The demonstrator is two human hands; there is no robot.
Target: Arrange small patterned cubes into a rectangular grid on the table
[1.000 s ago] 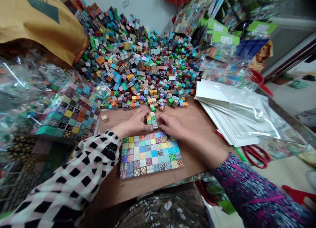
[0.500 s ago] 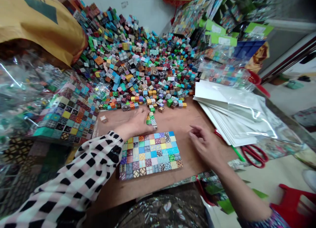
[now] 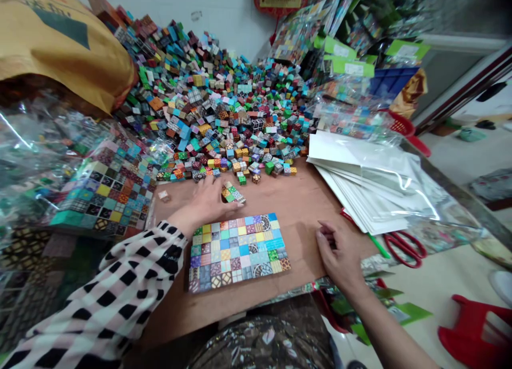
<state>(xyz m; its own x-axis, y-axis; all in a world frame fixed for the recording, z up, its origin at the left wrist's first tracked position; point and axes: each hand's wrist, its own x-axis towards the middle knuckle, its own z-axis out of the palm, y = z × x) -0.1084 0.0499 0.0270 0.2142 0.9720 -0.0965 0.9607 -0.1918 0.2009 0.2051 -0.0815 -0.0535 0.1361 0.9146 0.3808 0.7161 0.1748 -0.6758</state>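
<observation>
My left hand [image 3: 202, 203], in a black-and-white checked sleeve, is left of the board's middle. Its thumb and fingers close around a small group of patterned cubes [image 3: 233, 193], tilted to the left. Just below lies a flat rectangular layer of colourful patterned cubes [image 3: 240, 251], set edge to edge in rows. To the right of this layer, my right hand [image 3: 340, 254] rests on the brown board [image 3: 296, 198] with its fingers curled in and nothing visible in them.
A large heap of loose cubes [image 3: 224, 102] fills the back. A plastic-wrapped cube block [image 3: 108, 187] stands left under a yellow sack [image 3: 68, 43]. White sheets [image 3: 352, 182], red scissors [image 3: 406, 249] and a green strip [image 3: 378, 246] lie right. A red stool [image 3: 472, 326] stands below.
My left hand has drawn left, and the small cube group has tilted and shifted left with it. My right hand has moved slightly right and nearer, its fingers curling more. The view has shifted slightly.
</observation>
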